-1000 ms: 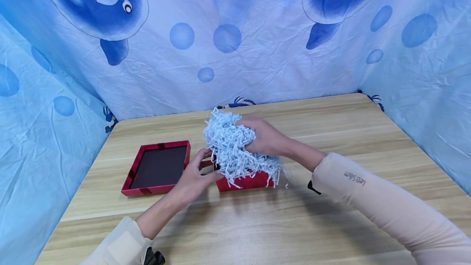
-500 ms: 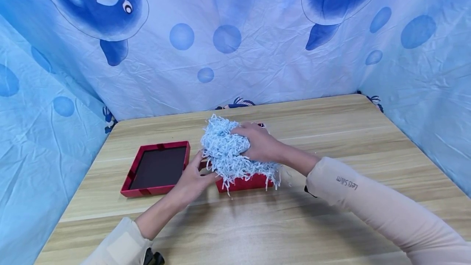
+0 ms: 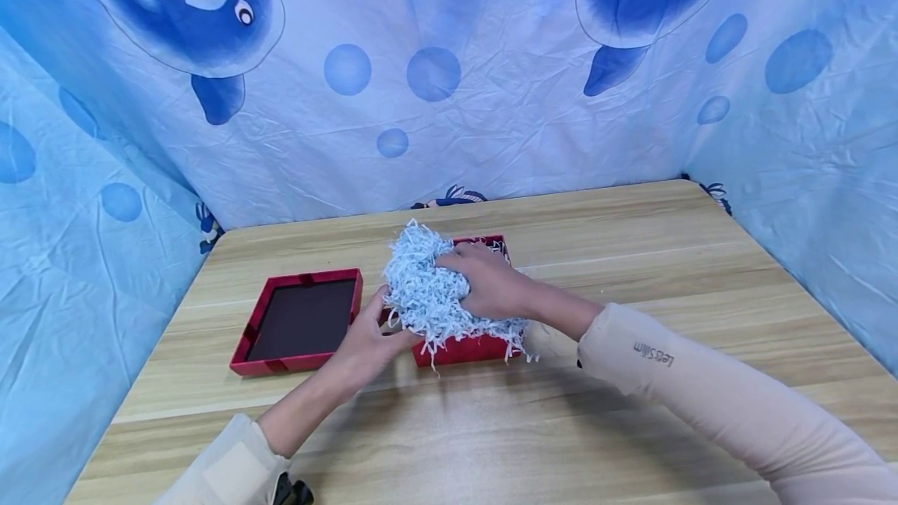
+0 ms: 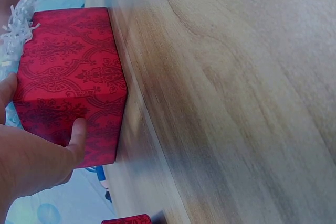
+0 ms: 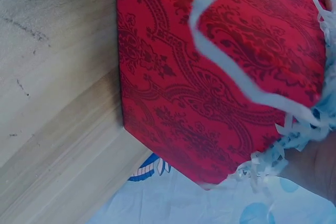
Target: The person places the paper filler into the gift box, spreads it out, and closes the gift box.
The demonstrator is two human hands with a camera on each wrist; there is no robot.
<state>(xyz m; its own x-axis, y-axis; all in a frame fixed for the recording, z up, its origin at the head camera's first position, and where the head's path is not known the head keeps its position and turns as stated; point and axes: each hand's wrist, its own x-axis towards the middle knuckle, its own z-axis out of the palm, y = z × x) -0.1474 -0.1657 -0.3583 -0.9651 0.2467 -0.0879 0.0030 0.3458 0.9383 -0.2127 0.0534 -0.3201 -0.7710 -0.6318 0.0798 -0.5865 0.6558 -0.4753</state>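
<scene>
We see the red box (image 3: pixel 463 347) standing on the wooden table (image 3: pixel 631 256), and we take it as the landmark. Our right hand (image 3: pixel 491 287) grasps a wad of pale blue shredded paper (image 3: pixel 421 294) and presses it onto the box top, strands spilling over the front wall. Our left hand (image 3: pixel 372 337) grips the box's left wall, thumb on its side; the red lid (image 3: pixel 302 322) lies upturned just left of the box.

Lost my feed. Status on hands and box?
Left hand steadies red box. Right hand grips paper shreds over it. Lid lies apart, left.
</scene>
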